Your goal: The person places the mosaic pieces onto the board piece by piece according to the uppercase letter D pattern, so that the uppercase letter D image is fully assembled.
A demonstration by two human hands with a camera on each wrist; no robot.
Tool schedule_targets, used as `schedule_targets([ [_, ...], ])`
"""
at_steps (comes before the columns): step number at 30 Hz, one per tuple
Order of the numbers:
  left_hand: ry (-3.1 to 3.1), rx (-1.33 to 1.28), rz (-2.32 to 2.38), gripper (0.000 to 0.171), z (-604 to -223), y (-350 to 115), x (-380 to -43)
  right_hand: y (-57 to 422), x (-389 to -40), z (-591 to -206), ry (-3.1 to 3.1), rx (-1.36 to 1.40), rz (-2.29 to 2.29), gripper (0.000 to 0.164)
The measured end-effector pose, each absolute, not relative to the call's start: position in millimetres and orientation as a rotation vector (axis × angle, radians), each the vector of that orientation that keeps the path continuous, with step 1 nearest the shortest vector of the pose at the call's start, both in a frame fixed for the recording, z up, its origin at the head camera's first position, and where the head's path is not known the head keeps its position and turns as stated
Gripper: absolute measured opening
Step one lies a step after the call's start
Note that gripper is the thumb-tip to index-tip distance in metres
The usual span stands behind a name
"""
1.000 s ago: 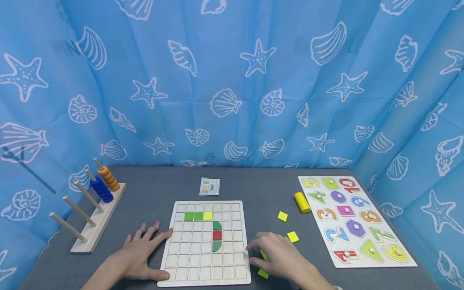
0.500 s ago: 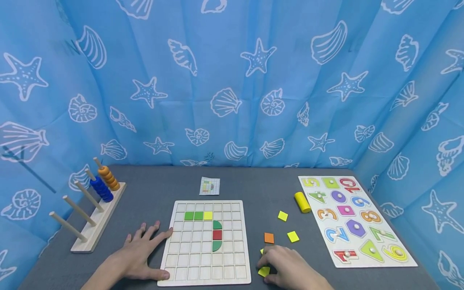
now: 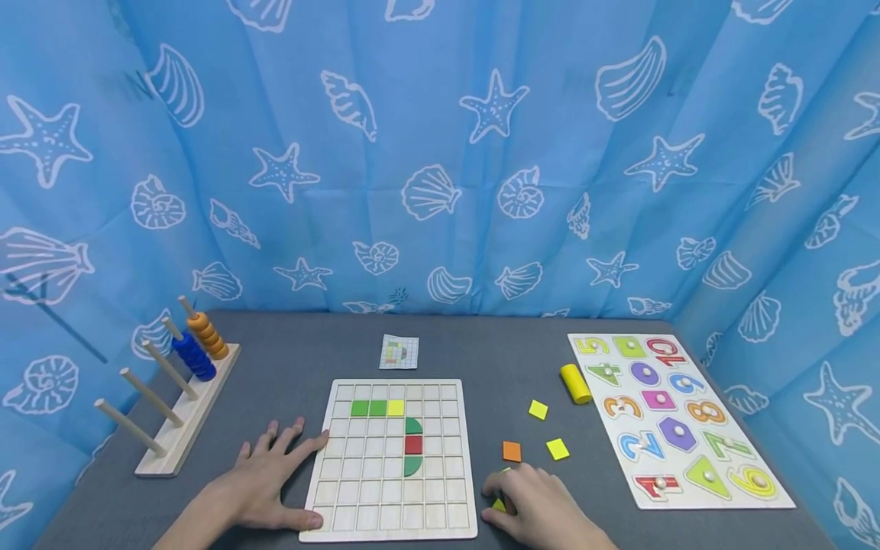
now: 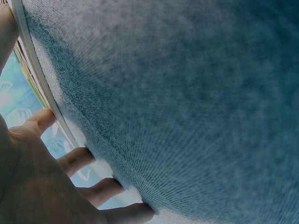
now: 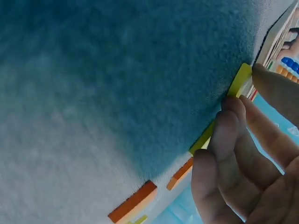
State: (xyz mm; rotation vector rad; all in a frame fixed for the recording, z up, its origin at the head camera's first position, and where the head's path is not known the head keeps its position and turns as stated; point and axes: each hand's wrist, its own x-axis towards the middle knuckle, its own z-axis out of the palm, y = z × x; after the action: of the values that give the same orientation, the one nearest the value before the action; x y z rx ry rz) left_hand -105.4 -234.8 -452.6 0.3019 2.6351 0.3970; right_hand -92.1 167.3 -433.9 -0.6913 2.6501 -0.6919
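The left hand (image 3: 268,485) lies with spread fingers at the left edge of a pale wooden grid board (image 3: 364,518); its thumb and index finger touch the rim. Set in the grid are two green squares (image 3: 369,408), a yellow square (image 3: 396,407), a red square (image 3: 413,444) and two green quarter-circle pieces (image 3: 412,466). To the board's right, the right hand (image 3: 539,504) pinches a yellow square tile (image 5: 240,80) between thumb and fingertips, low at the table. Another yellow tile (image 5: 202,138) is partly hidden behind its fingers. An orange tile (image 3: 512,451) lies just beyond this hand.
Two yellow tiles (image 3: 538,409) and a yellow cylinder (image 3: 575,383) lie right of the board. A number-and-shape puzzle (image 3: 687,489) sits at far right, a peg stand (image 3: 180,439) with blue and orange beads at left. A printed pattern card (image 3: 399,352) lies behind the board.
The right hand has moved off the board's right edge toward the right, uncovering the orange tile, and its fingers have come together on a yellow tile. The left hand stays in place.
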Motion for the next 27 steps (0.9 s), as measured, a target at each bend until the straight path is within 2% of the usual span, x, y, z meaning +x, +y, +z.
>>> schedule_targets([
  [5,2.632,0.299,0.395,0.112,-452.2,-234.6,-105.4,169.6,-95.9,-428.3,2.567,-0.676,-0.667,0.006],
  [10,2.632,0.290,0.389,0.113,-452.2,-234.1,-105.8,170.8,-98.4,-424.9,2.433,-0.681,-0.641,0.023],
  [19,2.634,0.270,0.366,0.115,-452.8,-232.1,-106.8,169.8,-99.7,-425.4,2.508,-0.702,-0.506,0.028],
  [27,2.651,0.287,0.372,0.115,-452.2,-232.7,-105.2,168.4,-100.1,-425.8,2.486,-0.671,-0.521,0.024],
])
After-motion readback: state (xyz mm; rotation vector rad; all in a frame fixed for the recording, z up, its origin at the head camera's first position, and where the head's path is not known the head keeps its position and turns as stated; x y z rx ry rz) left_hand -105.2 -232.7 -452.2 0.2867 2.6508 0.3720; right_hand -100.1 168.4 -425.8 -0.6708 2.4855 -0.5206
